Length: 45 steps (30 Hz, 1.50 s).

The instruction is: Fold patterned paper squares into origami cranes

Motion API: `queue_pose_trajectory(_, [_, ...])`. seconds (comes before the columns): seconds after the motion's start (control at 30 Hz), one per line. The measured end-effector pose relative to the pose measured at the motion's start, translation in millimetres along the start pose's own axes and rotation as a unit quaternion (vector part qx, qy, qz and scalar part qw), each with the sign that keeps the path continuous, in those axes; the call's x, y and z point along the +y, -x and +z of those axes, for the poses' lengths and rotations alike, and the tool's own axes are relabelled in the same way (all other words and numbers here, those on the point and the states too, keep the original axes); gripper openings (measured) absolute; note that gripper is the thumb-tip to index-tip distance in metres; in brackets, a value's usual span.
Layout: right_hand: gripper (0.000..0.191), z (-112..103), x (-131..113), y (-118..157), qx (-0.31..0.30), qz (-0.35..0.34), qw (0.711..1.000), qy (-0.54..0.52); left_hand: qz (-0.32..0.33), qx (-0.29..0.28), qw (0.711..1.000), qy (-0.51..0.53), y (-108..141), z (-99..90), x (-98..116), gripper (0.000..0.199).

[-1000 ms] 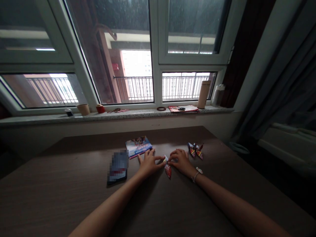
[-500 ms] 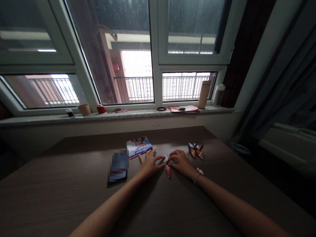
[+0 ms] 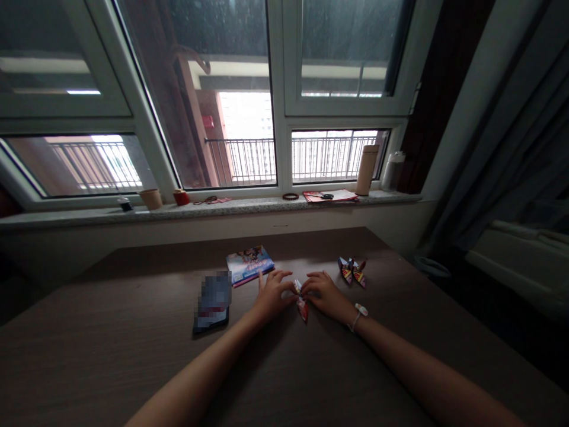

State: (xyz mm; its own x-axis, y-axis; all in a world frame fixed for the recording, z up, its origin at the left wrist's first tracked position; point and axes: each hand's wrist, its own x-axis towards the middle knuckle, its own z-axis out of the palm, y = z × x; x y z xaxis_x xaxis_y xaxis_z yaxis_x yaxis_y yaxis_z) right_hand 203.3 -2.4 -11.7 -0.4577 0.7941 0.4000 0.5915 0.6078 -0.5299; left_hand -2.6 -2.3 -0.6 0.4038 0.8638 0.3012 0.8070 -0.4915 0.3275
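A narrow folded paper piece (image 3: 303, 311), red at its near end and pale at its far end, lies on the table between my hands. My left hand (image 3: 272, 294) pinches its left side with thumb and fingers. From the right, my right hand (image 3: 326, 293) grips the same piece with its fingertips, which partly hide the middle of it. Beyond my right hand stand pointed, colourful folded paper shapes (image 3: 352, 271). Just past my left hand lies a stack of printed paper (image 3: 250, 264) with a blue and pink picture.
A dark phone (image 3: 212, 303), blurred by pixels, lies left of my left hand on the brown table (image 3: 111, 332). Along the windowsill (image 3: 258, 204) stand a paper cup (image 3: 152, 198), a red spool (image 3: 181, 197), scissors (image 3: 328, 196) on papers, and a tan bottle (image 3: 368, 171).
The fingers of both hands have shifted slightly around the folded paper. My left fingers have drawn closer to it. The piece itself stays nearly in place.
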Motion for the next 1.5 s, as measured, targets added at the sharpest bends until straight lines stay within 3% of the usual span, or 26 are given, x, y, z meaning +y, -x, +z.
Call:
queue_pose_trajectory(0.3, [0.024, -5, 9, 1, -0.031, -0.017, 0.999, 0.003, -0.019, -0.055, 0.998, 0.014, -2, -8.9, -5, 0.013])
queue_pose_trajectory(0.57, [0.016, -8, 6, 1, -0.038, -0.005, 0.999, -0.002, -0.043, -0.091, 0.995, 0.024, -3, -18.5, -5, 0.015])
queue_pose_trajectory(0.87, [0.013, -4, 3, 2, -0.049, 0.024, 0.998, -0.02, -0.024, -0.074, 0.997, 0.026, -3, -15.4, -9, 0.014])
queue_pose_trajectory(1.17, [0.012, 8, 10, 1, -0.025, 0.027, 0.999, -0.013, 0.045, -0.027, 0.998, 0.022, -3, -9.1, -12, 0.02])
queue_pose_trajectory(1.33, [0.011, 9, 10, 0, -0.022, 0.041, 0.999, -0.017, 0.092, -0.003, 0.995, 0.024, -3, -8.1, -10, 0.016])
queue_pose_trajectory(1.5, [0.011, 8, 12, -1, -0.005, 0.027, 0.999, -0.034, 0.097, 0.002, 0.995, 0.025, -2, -7.8, -9, 0.008])
